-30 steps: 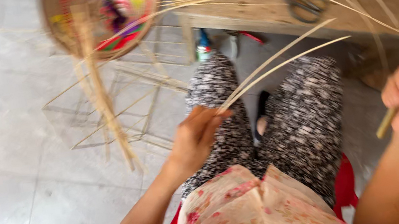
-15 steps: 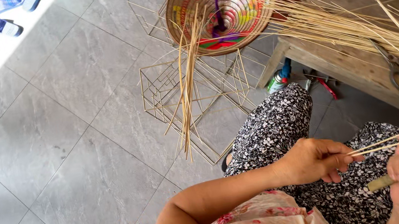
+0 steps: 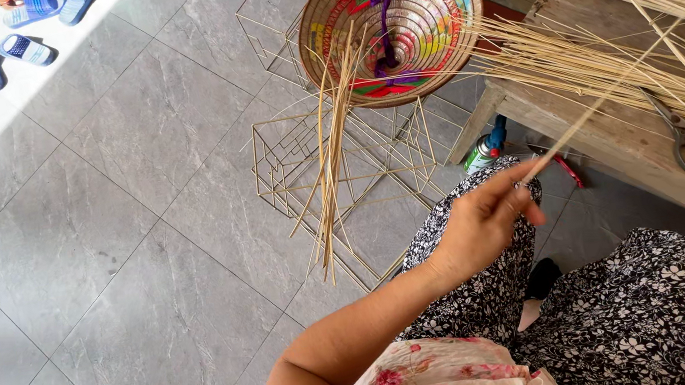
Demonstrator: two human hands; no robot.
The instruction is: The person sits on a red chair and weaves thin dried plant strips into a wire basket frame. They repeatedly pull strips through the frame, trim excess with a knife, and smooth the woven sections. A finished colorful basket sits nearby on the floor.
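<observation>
Bamboo splint (image 3: 594, 102), thin, light and probably springy, is pinched at its near end by the left hand (image 3: 480, 221), extending up-right toward the bench; right hand out of view.

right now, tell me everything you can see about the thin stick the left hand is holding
The thin stick is a pale, straw-coloured splint, long, straight and very slender, like cane or bamboo. The left hand pinches its lower end between thumb and fingertips. From there it rises up and to the right, crossing over the wooden bench toward the loose pile of similar sticks. Its far tip is lost among them.
</observation>
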